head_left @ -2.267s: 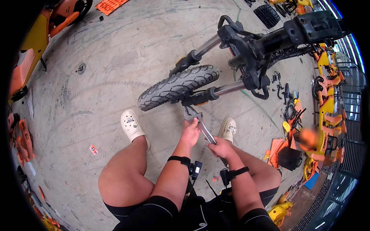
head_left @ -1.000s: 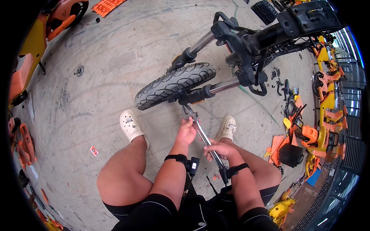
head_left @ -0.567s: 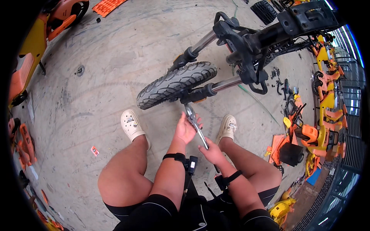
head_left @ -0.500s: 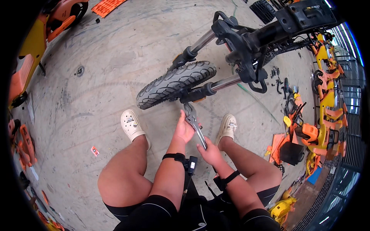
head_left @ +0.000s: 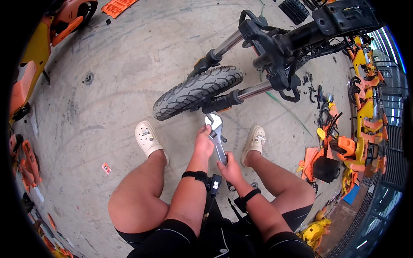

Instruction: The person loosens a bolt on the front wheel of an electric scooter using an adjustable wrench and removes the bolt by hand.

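Note:
An adjustable wrench [head_left: 217, 136] lies across both of my hands, its wide jaw end pointing away from me. My left hand [head_left: 204, 141] is closed at the wrench's head, with fingers by the adjusting screw. My right hand [head_left: 231, 167] wraps around the handle, whose end shows below the palm. Just beyond the jaws is the lower end of a black fork leg [head_left: 220, 103]; whether they touch I cannot tell. Between the two fork legs sits a wheel with a treaded black tire [head_left: 195, 92]. The bare front frame [head_left: 297, 41] of the vehicle extends to the upper right.
Orange and yellow scooters [head_left: 365, 116] line the right side, with loose black and orange parts [head_left: 327, 124] before them. Another yellow and orange scooter [head_left: 36, 51] stands at upper left. A sprocket-like disc [head_left: 88, 78] lies on the concrete floor. My cream clogs [head_left: 146, 136] flank my hands.
The wrench has turned so its flat face shows, and its head sits slightly right. My left hand has shifted from beneath it to its adjusting screw. My right hand has moved slightly down.

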A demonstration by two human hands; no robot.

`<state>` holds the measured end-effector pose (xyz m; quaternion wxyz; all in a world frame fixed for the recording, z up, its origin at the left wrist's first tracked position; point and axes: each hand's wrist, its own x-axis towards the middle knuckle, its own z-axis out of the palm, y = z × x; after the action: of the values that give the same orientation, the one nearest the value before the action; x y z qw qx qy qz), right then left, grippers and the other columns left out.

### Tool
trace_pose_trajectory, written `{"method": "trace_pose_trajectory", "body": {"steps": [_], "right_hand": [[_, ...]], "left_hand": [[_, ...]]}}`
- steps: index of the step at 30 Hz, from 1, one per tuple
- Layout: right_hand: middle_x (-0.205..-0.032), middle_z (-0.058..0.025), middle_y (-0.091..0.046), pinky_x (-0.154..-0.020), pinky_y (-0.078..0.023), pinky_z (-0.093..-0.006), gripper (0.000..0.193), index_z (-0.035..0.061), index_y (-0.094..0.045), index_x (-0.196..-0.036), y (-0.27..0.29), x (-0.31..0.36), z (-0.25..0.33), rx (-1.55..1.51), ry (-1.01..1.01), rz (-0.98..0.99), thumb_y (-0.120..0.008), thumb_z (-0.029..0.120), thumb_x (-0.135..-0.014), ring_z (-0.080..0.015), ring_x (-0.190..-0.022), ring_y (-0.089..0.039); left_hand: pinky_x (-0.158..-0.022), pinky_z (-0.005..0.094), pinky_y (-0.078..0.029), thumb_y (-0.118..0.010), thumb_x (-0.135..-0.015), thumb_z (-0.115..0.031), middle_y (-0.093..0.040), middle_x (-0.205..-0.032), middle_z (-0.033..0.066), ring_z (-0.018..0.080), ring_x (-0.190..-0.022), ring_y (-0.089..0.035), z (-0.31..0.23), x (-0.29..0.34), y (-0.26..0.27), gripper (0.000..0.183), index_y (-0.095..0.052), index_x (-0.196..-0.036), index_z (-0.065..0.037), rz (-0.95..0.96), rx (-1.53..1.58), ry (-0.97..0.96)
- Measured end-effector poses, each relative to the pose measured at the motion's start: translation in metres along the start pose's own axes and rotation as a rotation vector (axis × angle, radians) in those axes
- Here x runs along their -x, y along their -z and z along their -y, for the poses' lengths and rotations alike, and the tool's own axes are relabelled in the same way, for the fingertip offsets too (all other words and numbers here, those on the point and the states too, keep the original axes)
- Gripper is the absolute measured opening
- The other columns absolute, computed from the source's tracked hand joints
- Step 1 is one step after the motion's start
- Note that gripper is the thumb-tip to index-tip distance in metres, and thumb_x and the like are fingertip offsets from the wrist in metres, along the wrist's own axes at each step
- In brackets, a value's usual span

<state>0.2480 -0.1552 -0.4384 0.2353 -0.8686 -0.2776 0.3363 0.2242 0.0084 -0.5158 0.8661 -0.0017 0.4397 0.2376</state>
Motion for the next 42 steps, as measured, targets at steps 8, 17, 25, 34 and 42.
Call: {"method": "trace_pose_trajectory", "body": {"steps": [8, 17, 25, 34, 42], "right_hand": [[-0.076, -0.0017, -0.058, -0.053, -0.045, -0.0282, 0.017, 0.0058, -0.056, -0.11, -0.008, -0.02, -0.017, -0.586, -0.393, 0.415, -0.06, 0.021, -0.104, -0.0106, -0.057, -0.052], [-0.071, -0.0008, -0.057, -0.053, -0.044, -0.0293, 0.021, 0.0043, -0.06, -0.101, 0.005, -0.034, -0.03, -0.549, -0.405, 0.346, -0.061, 0.025, -0.104, -0.0121, -0.057, -0.053], [-0.071, -0.0025, -0.059, -0.053, -0.045, -0.0302, 0.022, 0.0047, -0.06, -0.109, -0.012, -0.047, 0.008, -0.793, -0.43, 0.475, -0.064, 0.026, -0.103, -0.014, -0.057, -0.056], [-0.069, -0.0029, -0.059, -0.053, -0.045, -0.0303, 0.022, 0.0043, -0.058, -0.108, -0.029, -0.016, 0.015, -0.765, -0.467, 0.411, -0.066, 0.024, -0.101, -0.0146, -0.054, -0.055], [-0.07, -0.0028, -0.061, -0.057, -0.045, -0.0278, 0.024, 0.0056, -0.06, -0.109, -0.012, -0.013, 0.025, -0.758, -0.481, 0.474, -0.065, 0.028, -0.102, -0.0124, -0.059, -0.056]], "left_hand": [[-0.09, 0.0441, -0.052, -0.053, -0.107, -0.021, -0.066, -0.108, 0.0047, 0.0214, -0.098, -0.064, -0.003, -0.004, -0.009, 0.013, -0.06, -0.114, -0.013, -0.093, 0.119, 0.065], [-0.091, 0.0406, -0.049, -0.05, -0.109, -0.029, -0.064, -0.11, 0.0001, 0.017, -0.101, -0.059, -0.002, 0.002, -0.024, 0.026, -0.058, -0.128, -0.014, -0.057, -0.12, 0.11], [-0.101, 0.0349, -0.047, -0.052, -0.103, -0.005, -0.056, -0.132, 0.0088, 0.021, -0.114, -0.058, -0.017, 0.0, -0.013, 0.039, -0.052, -0.142, -0.007, -0.073, -0.128, -0.136], [-0.096, 0.0344, -0.047, -0.061, -0.1, -0.019, -0.062, -0.124, 0.0055, 0.0185, -0.109, -0.059, -0.014, 0.003, -0.011, 0.041, -0.056, -0.138, -0.007, -0.254, -0.347, -0.02], [-0.084, 0.031, -0.047, -0.064, -0.098, -0.026, -0.067, -0.112, 0.0034, 0.0149, -0.097, -0.061, -0.016, -0.002, 0.004, 0.042, -0.06, -0.134, -0.004, -0.224, -0.471, -0.084]]}}
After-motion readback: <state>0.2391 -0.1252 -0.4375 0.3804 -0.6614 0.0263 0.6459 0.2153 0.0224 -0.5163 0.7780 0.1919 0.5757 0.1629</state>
